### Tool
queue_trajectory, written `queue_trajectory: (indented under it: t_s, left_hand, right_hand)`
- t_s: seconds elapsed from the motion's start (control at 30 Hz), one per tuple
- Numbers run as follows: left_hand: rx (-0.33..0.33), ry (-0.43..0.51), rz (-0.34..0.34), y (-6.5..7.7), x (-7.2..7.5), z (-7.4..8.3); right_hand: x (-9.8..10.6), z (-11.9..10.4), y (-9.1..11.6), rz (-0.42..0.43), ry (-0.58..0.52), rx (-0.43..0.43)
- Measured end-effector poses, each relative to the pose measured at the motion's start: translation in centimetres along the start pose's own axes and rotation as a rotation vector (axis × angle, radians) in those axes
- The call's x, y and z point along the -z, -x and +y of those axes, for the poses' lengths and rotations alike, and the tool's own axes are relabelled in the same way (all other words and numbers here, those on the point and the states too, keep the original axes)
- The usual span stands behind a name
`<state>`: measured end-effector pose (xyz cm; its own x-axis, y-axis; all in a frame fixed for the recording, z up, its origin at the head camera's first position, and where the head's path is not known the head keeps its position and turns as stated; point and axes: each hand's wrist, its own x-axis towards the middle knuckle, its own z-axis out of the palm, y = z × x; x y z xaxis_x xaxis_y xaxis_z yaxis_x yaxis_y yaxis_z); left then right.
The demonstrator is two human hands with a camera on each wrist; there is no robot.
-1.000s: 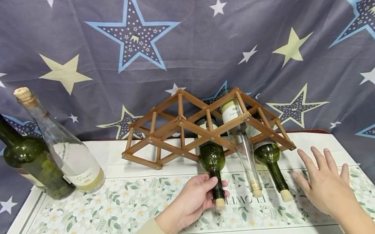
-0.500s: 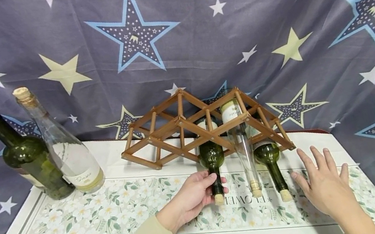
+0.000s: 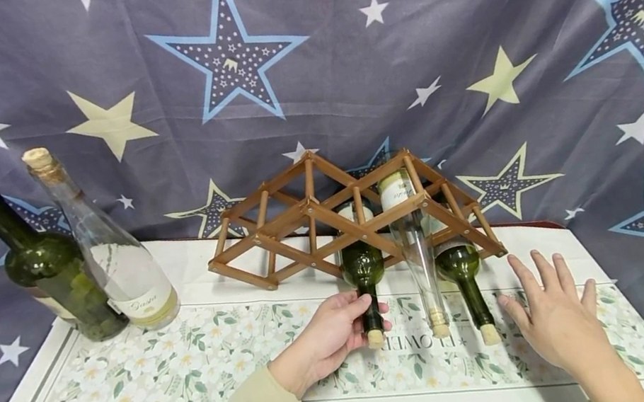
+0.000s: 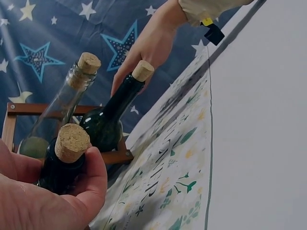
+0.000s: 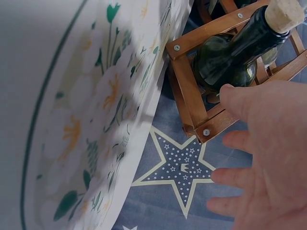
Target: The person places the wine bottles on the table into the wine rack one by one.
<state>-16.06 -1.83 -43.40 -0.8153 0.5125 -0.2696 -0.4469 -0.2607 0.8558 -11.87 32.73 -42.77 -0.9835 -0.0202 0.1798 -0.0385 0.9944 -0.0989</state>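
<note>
Green glass likely made the bottle [image 3: 363,264] stiff, slick and breakable, best taken by the neck [image 3: 372,316], where the left hand [image 3: 334,334] gripped it, the right hand [image 3: 556,326] spread and holding nothing.

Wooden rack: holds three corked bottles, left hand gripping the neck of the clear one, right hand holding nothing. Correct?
No, wrong bottle: in the head view the left hand grips the neck of a green bottle, just left of the clear bottle. The rest is right: the wooden rack holds three, all corked, and the right hand holds nothing.
</note>
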Motion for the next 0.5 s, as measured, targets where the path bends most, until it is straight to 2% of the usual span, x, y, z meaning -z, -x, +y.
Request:
queue_trajectory:
  t_s: [0.27, 0.5]
  left_hand:
    - [-0.007, -0.032, 0.014, 0.25, 0.0, -0.06]
    - [-0.03, -0.12, 0.06, 0.86, 0.07, -0.18]
  right_hand:
    - [0.06, -0.16, 0.02, 0.008, -0.006, 0.003]
    - [0.11, -0.22, 0.06, 0.012, -0.006, 0.006]
